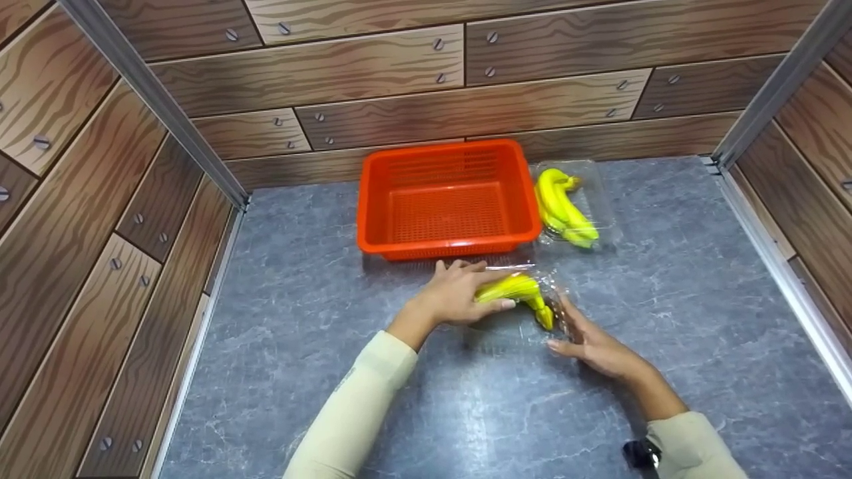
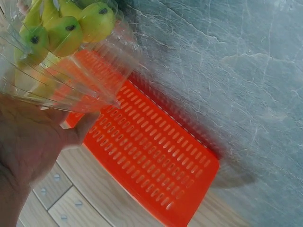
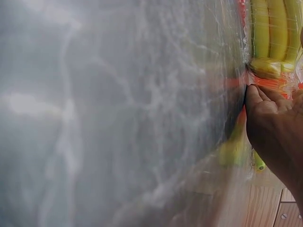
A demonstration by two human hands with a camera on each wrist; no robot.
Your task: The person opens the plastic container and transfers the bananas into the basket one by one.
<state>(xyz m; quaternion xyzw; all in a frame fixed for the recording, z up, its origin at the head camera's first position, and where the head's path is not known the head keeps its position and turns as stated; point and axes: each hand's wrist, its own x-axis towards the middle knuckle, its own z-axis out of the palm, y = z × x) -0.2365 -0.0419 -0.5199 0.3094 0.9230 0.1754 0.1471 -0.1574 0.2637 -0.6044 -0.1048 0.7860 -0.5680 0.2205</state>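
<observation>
A clear plastic container (image 1: 506, 336) holding a bunch of yellow bananas (image 1: 516, 287) lies in front of the red-orange basket, between the two hands. At its left side, my left hand (image 1: 456, 293) grips it, the thumb and forefinger reaching over the plastic. In the left wrist view, the banana tips (image 2: 66, 35) show through the container, and part of this hand is hidden behind the plastic. My right hand (image 1: 599, 346) touches the container's right end with fairly straight fingers, the thumb held apart. Its fingertips (image 3: 253, 92) are near the tabletop in the right wrist view.
The red-orange perforated basket (image 1: 449, 245) stands against the back wall. To its right is another clear container (image 1: 596, 193) with bananas (image 1: 562, 206) inside. Wood-patterned walls (image 1: 373, 73) enclose the grey marbled tabletop (image 1: 286, 266) at the back and sides.
</observation>
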